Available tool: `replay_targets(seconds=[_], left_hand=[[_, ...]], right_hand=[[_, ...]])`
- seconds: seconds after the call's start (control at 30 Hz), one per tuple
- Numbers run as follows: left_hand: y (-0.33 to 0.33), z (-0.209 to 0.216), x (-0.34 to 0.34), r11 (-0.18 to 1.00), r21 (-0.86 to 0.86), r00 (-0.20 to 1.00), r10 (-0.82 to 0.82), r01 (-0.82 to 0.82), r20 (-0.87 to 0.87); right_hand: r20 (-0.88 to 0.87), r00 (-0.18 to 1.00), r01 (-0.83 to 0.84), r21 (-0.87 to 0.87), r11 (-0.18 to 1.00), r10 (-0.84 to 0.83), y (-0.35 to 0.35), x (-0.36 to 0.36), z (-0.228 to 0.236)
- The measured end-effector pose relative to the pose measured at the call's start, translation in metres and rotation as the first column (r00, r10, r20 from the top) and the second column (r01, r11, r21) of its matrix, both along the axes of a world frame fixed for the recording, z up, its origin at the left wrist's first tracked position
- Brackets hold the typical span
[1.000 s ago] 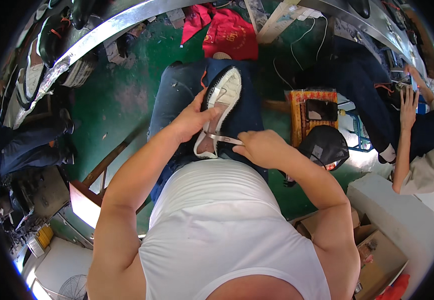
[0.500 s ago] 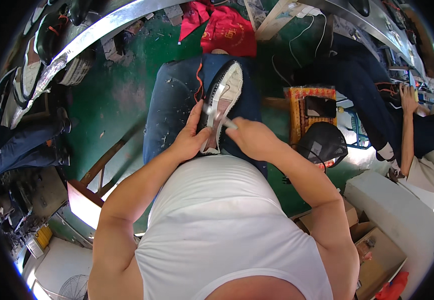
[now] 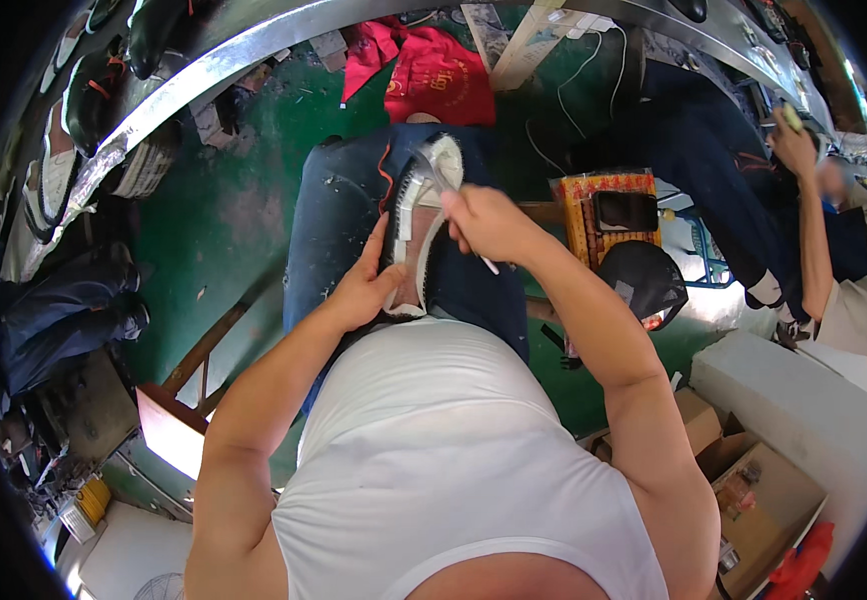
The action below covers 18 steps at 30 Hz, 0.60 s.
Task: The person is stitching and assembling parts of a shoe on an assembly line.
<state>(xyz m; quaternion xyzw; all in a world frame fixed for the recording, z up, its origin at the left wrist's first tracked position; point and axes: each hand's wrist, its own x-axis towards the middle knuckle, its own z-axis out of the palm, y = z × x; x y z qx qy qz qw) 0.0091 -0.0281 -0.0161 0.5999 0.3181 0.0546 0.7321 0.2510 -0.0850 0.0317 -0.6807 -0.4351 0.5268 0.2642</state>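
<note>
A dark shoe (image 3: 410,250) lies bottom up along my thighs, its pale toe end pointing away from me. White stitching runs round its edge, and a brown strip shows down the middle of its underside. My left hand (image 3: 366,288) grips it near the heel end, thumb on the underside and fingers along the left side. In my right hand (image 3: 489,222) is a hammer (image 3: 438,172) with a metal head, blurred by motion, above the toe half. The pale end of its handle sticks out below my fist. An orange lace (image 3: 385,175) trails to the left of the shoe.
A metal-edged bench (image 3: 244,68) with shoes on it curves across the far left. Red cloth (image 3: 441,75) lies on the green floor ahead. To the right are a phone (image 3: 626,211), a black mesh cap (image 3: 642,278) and a seated person's arm (image 3: 812,230). Cardboard boxes (image 3: 769,510) stand behind right.
My right hand has moved away from me and slightly up, taking the hammer from the shoe's middle to its toe half. My left hand still holds the shoe, slightly closer to the heel.
</note>
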Motion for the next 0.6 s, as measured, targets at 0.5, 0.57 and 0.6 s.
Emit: replay_targets(seconds=[0.5, 0.57, 0.6], left_hand=[[0.016, 0.006, 0.001, 0.944, -0.329, 0.988, 0.082, -0.034, 0.133], [0.022, 0.010, 0.006, 0.995, -0.104, 0.999, -0.011, 0.014, 0.030], [0.026, 0.013, 0.007, 0.990, 0.116, 0.994, -0.064, 0.075, -0.090]], right_hand=[[0.148, 0.980, 0.084, 0.321, 0.943, -0.137, -0.064, -0.034, 0.012], [0.433, 0.893, -0.167, 0.066, 0.984, 0.122, -0.064, -0.033, -0.015], [0.333, 0.931, -0.167, 0.032, 0.985, 0.147, -0.057, -0.025, -0.012]])
